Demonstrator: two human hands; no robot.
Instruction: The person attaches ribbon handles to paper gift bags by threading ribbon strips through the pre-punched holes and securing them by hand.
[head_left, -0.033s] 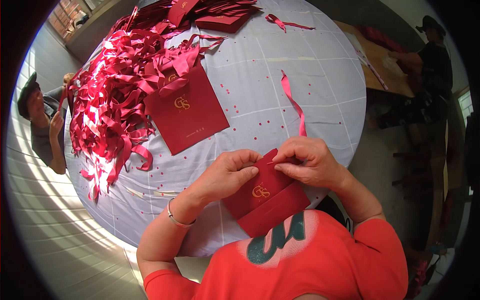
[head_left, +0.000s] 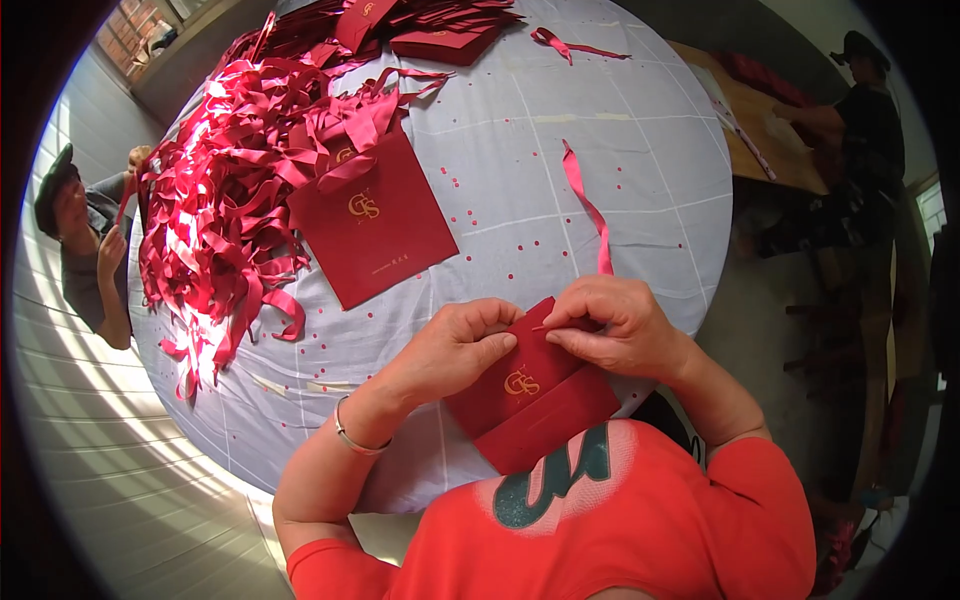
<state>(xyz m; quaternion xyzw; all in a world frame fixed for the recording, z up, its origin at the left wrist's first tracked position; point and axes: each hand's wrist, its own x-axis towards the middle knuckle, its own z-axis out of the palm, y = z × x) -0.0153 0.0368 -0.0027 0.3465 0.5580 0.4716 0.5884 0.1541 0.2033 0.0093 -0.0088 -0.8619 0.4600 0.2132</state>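
Note:
A flat dark-red paper bag (head_left: pixel 520 387) with a gold emblem and a folded bottom flap lies tilted at the table's near edge, against my shirt. My left hand (head_left: pixel 465 342) grips its upper left edge between thumb and bent fingers. At the bag's top edge my right hand (head_left: pixel 612 325) pinches the thin tip of a pink-red ribbon, which pokes out beside the thumb. A length of ribbon (head_left: pixel 588 205) stretches over the cloth beyond that hand and disappears behind it. My right fingers hide part of the bag's top corner.
A tangled heap of ribbons (head_left: pixel 225 170) covers the table's left side, beside a finished-looking red bag (head_left: pixel 375 225). Stacked red bags (head_left: pixel 455 40) and a loose ribbon (head_left: pixel 570 46) lie at the far side. Small red dots scatter over the grey tablecloth (head_left: pixel 480 150). Two other people sit left and right.

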